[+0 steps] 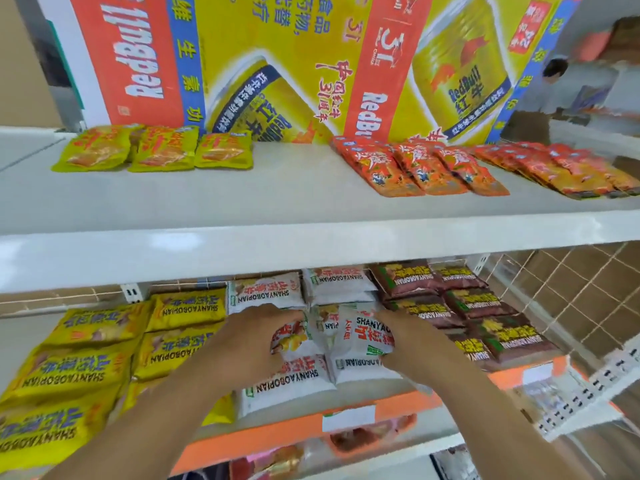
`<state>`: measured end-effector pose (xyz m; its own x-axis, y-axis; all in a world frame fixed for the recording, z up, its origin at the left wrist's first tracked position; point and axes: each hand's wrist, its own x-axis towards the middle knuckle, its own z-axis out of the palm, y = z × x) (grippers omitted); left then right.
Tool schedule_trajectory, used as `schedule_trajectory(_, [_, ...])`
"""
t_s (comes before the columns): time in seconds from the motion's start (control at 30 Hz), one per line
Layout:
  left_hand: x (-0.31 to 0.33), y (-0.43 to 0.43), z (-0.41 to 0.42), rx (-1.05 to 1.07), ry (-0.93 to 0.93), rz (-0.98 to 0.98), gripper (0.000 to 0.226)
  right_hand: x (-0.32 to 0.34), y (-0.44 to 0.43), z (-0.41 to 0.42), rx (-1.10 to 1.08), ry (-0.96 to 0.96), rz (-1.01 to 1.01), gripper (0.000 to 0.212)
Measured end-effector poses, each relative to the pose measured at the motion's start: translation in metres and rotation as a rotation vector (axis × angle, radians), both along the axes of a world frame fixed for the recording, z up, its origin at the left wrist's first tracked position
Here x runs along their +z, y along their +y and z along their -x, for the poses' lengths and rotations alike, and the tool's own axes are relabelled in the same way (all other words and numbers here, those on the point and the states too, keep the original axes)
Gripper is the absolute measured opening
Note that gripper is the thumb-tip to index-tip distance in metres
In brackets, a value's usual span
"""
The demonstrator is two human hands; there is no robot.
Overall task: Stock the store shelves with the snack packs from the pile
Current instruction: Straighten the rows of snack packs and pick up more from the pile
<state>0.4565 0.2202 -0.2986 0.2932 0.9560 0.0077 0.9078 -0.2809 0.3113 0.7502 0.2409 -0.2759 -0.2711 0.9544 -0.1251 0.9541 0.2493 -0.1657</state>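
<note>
1. Red Bull cartons (277,64) stood far back on the upper shelf (277,195), behind small yellow packs (159,150) on the left and red packs (415,168) on the right
2. On the lower shelf (346,408), white snack packs (287,379) lay between yellow rows (86,368) and brown rows (485,306)
3. The left hand (252,341) and right hand (415,348) each gripped one with curled fingers

I read "RedBull" and "31" on the big yellow-and-red cardboard carton (294,46). "SHANYAOBOPIAN" stood on the yellow plastic snack packs (187,310), the white plastic snack packs (287,379) and the brown plastic snack packs (405,278).
</note>
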Motion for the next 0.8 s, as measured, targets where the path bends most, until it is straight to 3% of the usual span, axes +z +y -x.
schedule_trajectory(0.23, [-0.021,0.042,-0.003,0.095,0.186,-0.154,0.070,-0.025,0.069,0.007,0.202,0.045,-0.025,0.073])
schedule_trajectory(0.4, [-0.040,0.046,-0.018,0.269,0.377,-0.152,0.076,-0.033,0.096,0.023,0.260,0.071,-0.126,0.072])
schedule_trajectory(0.63, [-0.086,0.026,-0.059,0.485,0.230,-0.203,0.058,-0.058,0.116,0.016,0.244,0.100,-0.118,0.071])
schedule_trajectory(0.8, [-0.095,0.024,-0.080,0.534,0.258,-0.167,0.066,-0.067,0.117,0.011,0.302,0.082,-0.183,0.065])
